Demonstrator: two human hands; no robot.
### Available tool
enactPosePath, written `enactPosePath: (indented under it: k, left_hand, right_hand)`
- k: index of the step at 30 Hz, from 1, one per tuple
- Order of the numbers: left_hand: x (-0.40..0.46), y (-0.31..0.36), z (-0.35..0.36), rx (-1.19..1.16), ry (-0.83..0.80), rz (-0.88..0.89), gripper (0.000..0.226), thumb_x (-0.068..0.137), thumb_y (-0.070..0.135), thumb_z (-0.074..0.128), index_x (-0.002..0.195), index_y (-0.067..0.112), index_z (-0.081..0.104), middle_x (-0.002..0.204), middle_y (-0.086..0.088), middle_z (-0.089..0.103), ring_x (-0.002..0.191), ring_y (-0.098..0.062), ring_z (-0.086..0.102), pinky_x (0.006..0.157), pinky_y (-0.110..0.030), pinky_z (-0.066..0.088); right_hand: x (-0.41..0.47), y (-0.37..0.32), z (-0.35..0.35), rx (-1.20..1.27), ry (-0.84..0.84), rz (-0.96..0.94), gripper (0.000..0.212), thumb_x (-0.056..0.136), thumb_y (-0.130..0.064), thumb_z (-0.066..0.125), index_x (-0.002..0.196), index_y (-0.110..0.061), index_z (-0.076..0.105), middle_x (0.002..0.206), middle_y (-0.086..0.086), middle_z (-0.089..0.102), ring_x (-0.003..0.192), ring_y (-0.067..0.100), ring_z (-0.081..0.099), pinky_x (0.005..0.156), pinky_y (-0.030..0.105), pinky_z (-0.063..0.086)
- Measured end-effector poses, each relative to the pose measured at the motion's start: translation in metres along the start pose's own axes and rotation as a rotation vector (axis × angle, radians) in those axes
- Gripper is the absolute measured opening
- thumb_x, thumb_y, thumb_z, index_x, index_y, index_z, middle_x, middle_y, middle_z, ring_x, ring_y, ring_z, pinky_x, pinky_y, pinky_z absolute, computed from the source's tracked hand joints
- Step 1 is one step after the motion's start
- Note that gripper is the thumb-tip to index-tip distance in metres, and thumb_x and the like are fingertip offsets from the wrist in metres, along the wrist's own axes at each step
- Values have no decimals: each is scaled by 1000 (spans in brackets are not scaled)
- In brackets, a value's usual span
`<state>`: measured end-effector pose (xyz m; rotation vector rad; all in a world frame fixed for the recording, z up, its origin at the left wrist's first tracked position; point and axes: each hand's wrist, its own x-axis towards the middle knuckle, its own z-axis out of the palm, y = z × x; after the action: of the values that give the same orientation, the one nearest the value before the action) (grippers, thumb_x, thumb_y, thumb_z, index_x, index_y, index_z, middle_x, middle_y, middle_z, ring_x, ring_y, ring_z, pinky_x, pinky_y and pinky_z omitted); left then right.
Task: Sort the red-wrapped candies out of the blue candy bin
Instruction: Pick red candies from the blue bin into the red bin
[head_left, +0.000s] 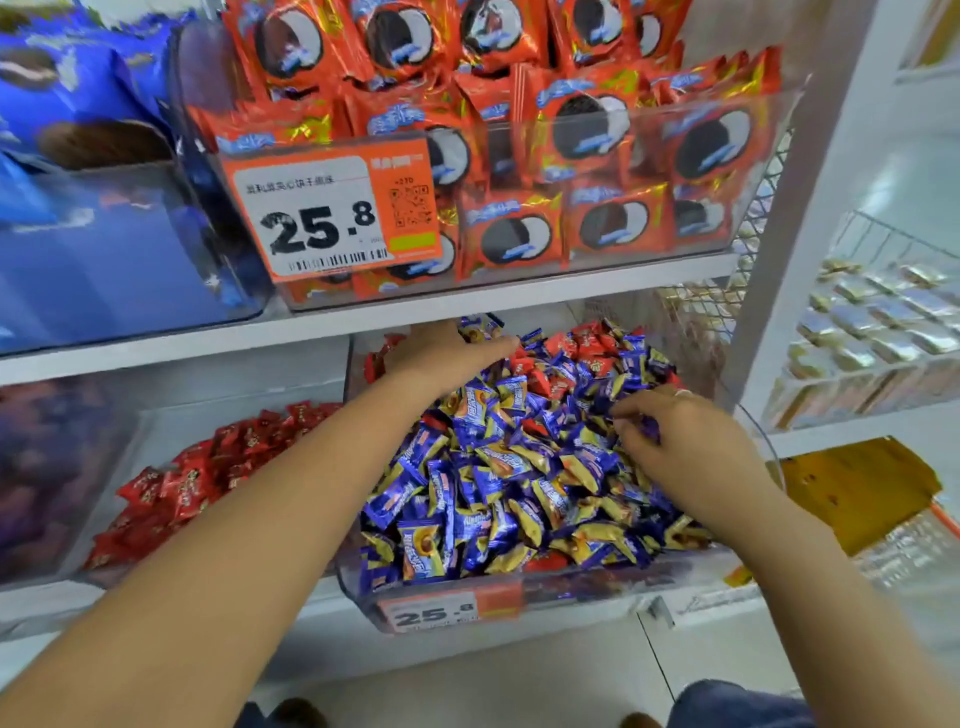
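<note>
A clear bin (571, 587) on the lower shelf is heaped with blue-and-gold wrapped candies (498, 478). Red-wrapped candies (587, 345) lie mixed among them, mostly at the back of the heap. My left hand (441, 358) reaches deep into the back left of the bin, lying flat on the pile with its fingers stretched toward the red ones. My right hand (675, 441) rests on the right side of the heap, fingers curled down among the blue candies; whether it holds one I cannot tell.
A second bin of red candies (197, 483) stands to the left on the same shelf. Above, a bin of orange cookie packs (571, 171) carries a 25.8 price tag (327, 213). Blue packs (78, 104) fill the upper left. A white shelf post (810, 208) stands right.
</note>
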<state>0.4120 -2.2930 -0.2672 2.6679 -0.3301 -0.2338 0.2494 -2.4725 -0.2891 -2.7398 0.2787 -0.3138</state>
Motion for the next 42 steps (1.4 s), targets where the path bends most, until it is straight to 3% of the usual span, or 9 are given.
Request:
enactPosePath:
  k: [5,9,15,17,19,24,32,37,42]
  left_hand:
    - [-14,17,19,147,17,215,45,84,58,55,115,26,58,130,-3,48,115,-24,49,92,-36,43]
    - [-37,25,25,170,43,416,34,99,34,43,131,23,52,136,-5,50,120,-24,51,102,-39,39]
    - [-63,18,17,172,44,536,48,102,18,39,149,25,31,95,-1,66,77,-16,53,109,-36,27]
    - [-66,11,15,195,19,538,50,102,17,39,150,26,27,101,0,64,88,-18,55,98,-32,35]
    - [-68,4,12,164,11,529,47,101,19,41,147,27,33,96,3,64,63,-11,51,69,-29,44]
    - [-65,-4,8,-37,63,449,37,93,6,51,118,30,62,110,5,67,44,-14,50,53,-28,48]
    - [-68,-10,-2,-183,104,423,25,92,2,52,86,26,45,106,-1,67,98,-17,63,80,-41,52]
    - [-67,-8,-5,-114,56,468,32,83,-9,46,84,22,41,100,-5,59,96,-22,57,80,-48,48]
    - [-66,1,-6,-80,60,489,25,87,-8,45,96,15,50,95,-3,57,84,-18,52,70,-37,40]
  right_hand:
    - [2,-1,4,-20,-38,-30,29,95,-34,50,119,-23,61,113,1,59,107,20,51,77,35,48]
    - [2,-2,4,-16,-30,-32,28,95,-33,50,120,-23,61,114,0,59,106,19,52,78,37,50]
    - [1,-1,4,-17,-13,-18,28,96,-33,50,119,-24,62,116,0,59,103,19,53,70,28,41]
    - [2,-3,3,-19,12,-7,27,96,-32,49,118,-24,62,115,2,60,105,21,52,69,28,39]
    - [4,-7,2,0,48,3,26,96,-30,48,117,-23,63,115,4,61,102,21,53,67,29,39]
    - [21,-18,12,82,98,-7,28,97,-24,49,121,-20,62,104,9,62,57,8,41,50,26,31]
    - [54,-29,32,88,75,101,42,91,-43,57,115,-9,63,88,12,66,79,26,61,64,31,46]
    - [62,-37,36,-49,-47,172,39,91,-44,57,103,-7,61,76,7,55,78,28,56,62,30,41]
    - [62,-37,34,-28,-46,127,28,93,-27,56,120,-20,61,99,10,68,90,30,63,63,29,42]
